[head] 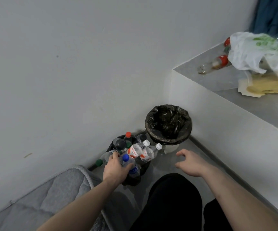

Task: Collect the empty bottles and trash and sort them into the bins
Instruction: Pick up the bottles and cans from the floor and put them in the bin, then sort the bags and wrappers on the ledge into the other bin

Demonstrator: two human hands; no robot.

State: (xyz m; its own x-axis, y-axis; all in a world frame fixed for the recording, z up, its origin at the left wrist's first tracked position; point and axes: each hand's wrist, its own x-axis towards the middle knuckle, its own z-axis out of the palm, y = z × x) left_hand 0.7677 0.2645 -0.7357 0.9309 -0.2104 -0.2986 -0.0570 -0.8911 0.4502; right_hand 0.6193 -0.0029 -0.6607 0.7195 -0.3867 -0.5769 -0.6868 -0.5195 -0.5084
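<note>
Low in the centre of the frame, the left hand (114,169) grips a clear bottle with a blue cap (129,165), fingers wrapped around its body just below the neck, holding it over the heap of bottles. That heap fills a black bag-lined bin (131,157) directly beneath and just beyond the hand: two clear bottles with white caps (140,151) lie slanted on top, a red-capped bottle (128,135) stands at the back, and a green-capped bottle (99,162) pokes out at the left edge, touching the thumb side of the hand. To the right of centre, the right hand (190,162) hovers over the floor, fingers spread and loosely curled, grasping nothing. Just above it stands a second bin (168,124) lined with a black bag, which looks empty, though its dark depth is hard to read. In the upper right, a grey ledge (218,77) carries a glass bottle with a red label (213,65) lying on its side, a crumpled white plastic bag (251,50) and yellowish paper wrappers (264,87). A grey quilted mattress corner (55,189) sits lower left.
</note>
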